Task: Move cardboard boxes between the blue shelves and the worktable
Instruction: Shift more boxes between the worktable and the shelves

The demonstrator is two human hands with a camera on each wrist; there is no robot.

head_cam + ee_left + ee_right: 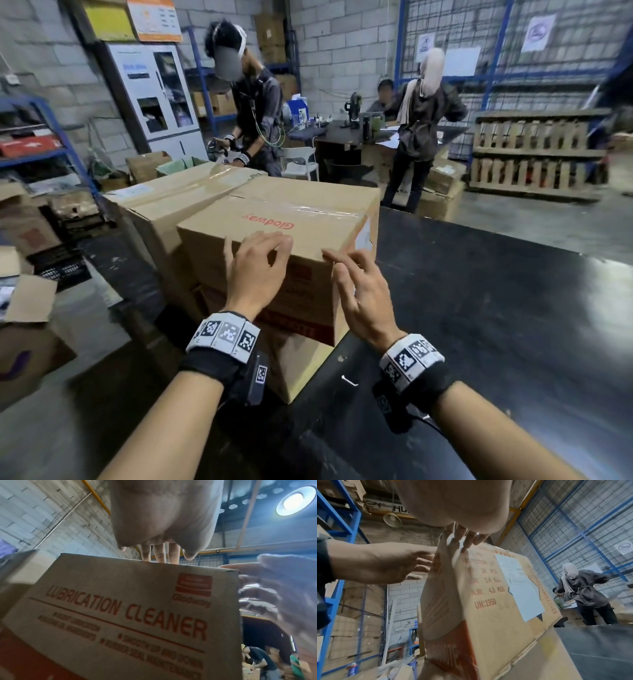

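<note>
A taped cardboard box (274, 212) printed "Glodway" and "LUBRICATION CLEANER" (128, 608) sits on top of a lower cardboard box (301, 370) at the left edge of the black worktable (479, 308). My left hand (257, 251) rests with relaxed fingers on the near top edge of the upper box; its fingertips (160, 555) touch that edge. My right hand (349, 274) is spread at the box's near right corner, with fingertips (467, 540) against the corner. Neither hand grips the box (488, 588). Each wrist view also shows the other hand.
A larger taped box (178, 198) stands just behind on the left. A person (250, 102) works across the boxes, and two more are at a desk (421, 120). Blue shelves (51, 137) and open boxes (27, 308) fill the left; wooden pallets (537, 150) stand far right.
</note>
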